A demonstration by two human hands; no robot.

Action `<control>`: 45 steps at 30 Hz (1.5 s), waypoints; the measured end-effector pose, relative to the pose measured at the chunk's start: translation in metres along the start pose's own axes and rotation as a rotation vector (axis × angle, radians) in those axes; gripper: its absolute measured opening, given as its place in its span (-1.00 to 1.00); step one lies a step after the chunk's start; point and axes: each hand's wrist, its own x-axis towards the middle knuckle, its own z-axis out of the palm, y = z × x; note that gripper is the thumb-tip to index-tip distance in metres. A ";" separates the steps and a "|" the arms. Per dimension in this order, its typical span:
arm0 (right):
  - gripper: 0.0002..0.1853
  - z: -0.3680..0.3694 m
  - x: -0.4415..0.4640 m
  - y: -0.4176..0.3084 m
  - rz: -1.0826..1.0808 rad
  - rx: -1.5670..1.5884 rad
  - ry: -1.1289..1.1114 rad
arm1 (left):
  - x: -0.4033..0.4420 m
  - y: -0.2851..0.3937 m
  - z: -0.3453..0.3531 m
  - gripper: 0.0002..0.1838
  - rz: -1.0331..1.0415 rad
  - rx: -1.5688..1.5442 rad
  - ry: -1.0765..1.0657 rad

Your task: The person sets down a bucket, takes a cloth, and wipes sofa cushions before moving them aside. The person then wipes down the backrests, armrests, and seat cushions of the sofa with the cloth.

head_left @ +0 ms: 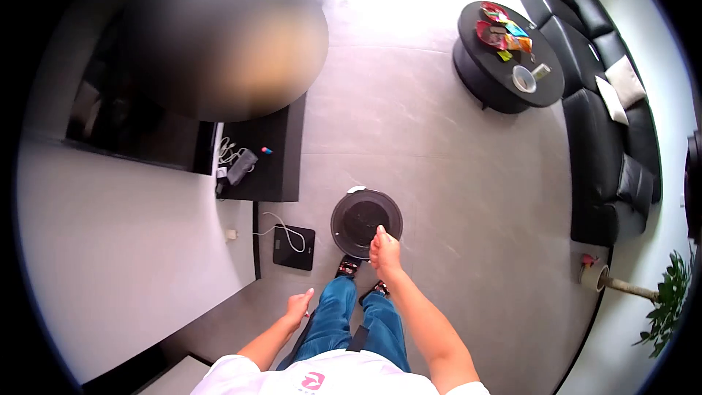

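Observation:
My right hand (384,254) is closed, thumb uppermost, above the near right rim of a round black bin (338,241). Whatever its fingers may hold is hidden or too small to make out. The bin stands on the floor just ahead of my feet, its inside dark, with a small white piece (356,189) at the far rim. My left hand (298,307) hangs beside my left leg, thumb apart from the loosely bent fingers, with nothing visible in it. Nearest to that hand on the floor lies a flat black scale (285,254) with a white cable (298,234) across it.
A dark cabinet (281,168) to the left carries cables and a grey adapter (243,167). Far right stands a round black table (475,77) with snack packets and a clear tub (523,79). Beyond it is a black sofa (589,175). A potted plant (594,276) stands lower right.

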 end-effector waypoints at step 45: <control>-0.53 -0.602 -0.310 -0.415 -0.665 -0.230 -0.094 | -0.446 0.361 0.693 -0.77 0.931 0.403 -0.734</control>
